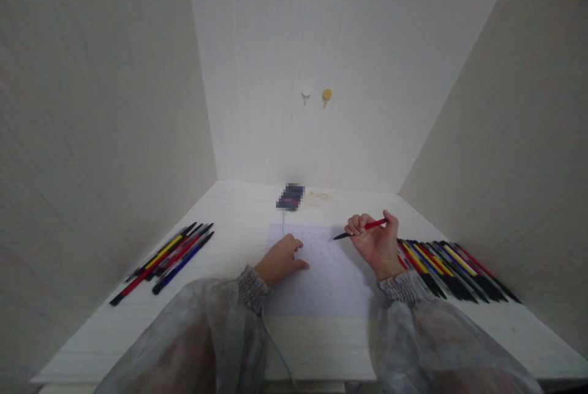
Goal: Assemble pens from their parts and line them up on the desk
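Note:
A white sheet of paper point(321, 271) lies on the white desk point(239, 210) in front of me. My left hand point(281, 259) rests on the sheet's left part, fingers loosely curled, pressing it down. My right hand point(376, 244) is raised at the sheet's right edge, fingers closed round a red pen point(362, 229) with a black tip that points left over the paper. Faint marks show on the sheet near the pen's tip.
Several pens point(168, 256), red, yellow, blue and black, lie in a row at the left of the desk. A longer row of pens point(452, 268) lies at the right. A blurred dark object point(290, 196) with a cable sits behind the paper. Walls enclose three sides; two hooks point(316, 95) hang on the back wall.

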`<state>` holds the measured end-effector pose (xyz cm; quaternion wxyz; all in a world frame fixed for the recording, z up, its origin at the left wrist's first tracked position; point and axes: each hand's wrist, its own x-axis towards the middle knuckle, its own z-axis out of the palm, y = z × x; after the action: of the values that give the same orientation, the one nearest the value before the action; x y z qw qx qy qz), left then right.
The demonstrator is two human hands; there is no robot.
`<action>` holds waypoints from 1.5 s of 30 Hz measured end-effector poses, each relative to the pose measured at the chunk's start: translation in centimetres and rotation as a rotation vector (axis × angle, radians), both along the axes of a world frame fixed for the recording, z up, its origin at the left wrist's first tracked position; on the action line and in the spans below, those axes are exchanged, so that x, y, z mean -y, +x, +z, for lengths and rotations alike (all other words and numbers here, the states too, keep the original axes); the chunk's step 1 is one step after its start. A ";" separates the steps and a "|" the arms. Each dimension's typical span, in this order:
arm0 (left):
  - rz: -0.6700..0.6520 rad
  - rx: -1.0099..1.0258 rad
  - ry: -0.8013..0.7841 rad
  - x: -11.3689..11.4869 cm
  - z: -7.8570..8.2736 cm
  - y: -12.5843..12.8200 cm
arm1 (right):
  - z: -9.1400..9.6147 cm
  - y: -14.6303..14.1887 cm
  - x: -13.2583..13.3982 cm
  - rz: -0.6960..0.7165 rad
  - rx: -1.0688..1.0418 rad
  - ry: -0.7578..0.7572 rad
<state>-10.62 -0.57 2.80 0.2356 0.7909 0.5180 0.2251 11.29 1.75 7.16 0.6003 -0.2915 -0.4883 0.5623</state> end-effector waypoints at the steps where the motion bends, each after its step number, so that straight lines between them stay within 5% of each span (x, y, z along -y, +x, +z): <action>1: 0.006 -0.003 0.000 0.0 0.0 0.0 | -0.1 0.0 -0.2 -0.033 0.029 0.014; 11: 0.023 -0.060 0.022 -0.3 -0.5 -0.6 | -1.9 0.0 -1.9 0.057 0.011 -0.151; 15: 0.038 -0.073 0.036 -0.5 -0.9 -0.8 | -2.2 1.6 -1.7 -0.020 0.152 -0.262; 19: 0.031 -0.081 0.043 -0.5 -0.9 -0.8 | -2.4 4.5 -1.4 -0.204 0.636 -0.271; 22: 0.032 -0.082 0.042 -0.4 -0.8 -0.8 | -2.6 6.9 -1.2 -0.441 1.274 -0.246; 24: 0.033 -0.076 0.037 -0.4 -0.8 -0.9 | -2.8 8.0 -0.9 -0.515 1.628 -0.159; 27: 0.042 -0.069 0.035 -0.4 -0.8 -0.9 | -3.0 8.9 -0.7 -0.491 1.851 -0.165; 45: 0.028 -0.066 0.074 -0.5 -1.2 -1.1 | -3.3 8.5 1.5 -0.566 1.883 -0.158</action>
<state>-11.69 -0.08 1.64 0.1858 0.7986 0.5279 0.2213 19.80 0.21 3.86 0.0577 -0.7654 -0.6401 -0.0326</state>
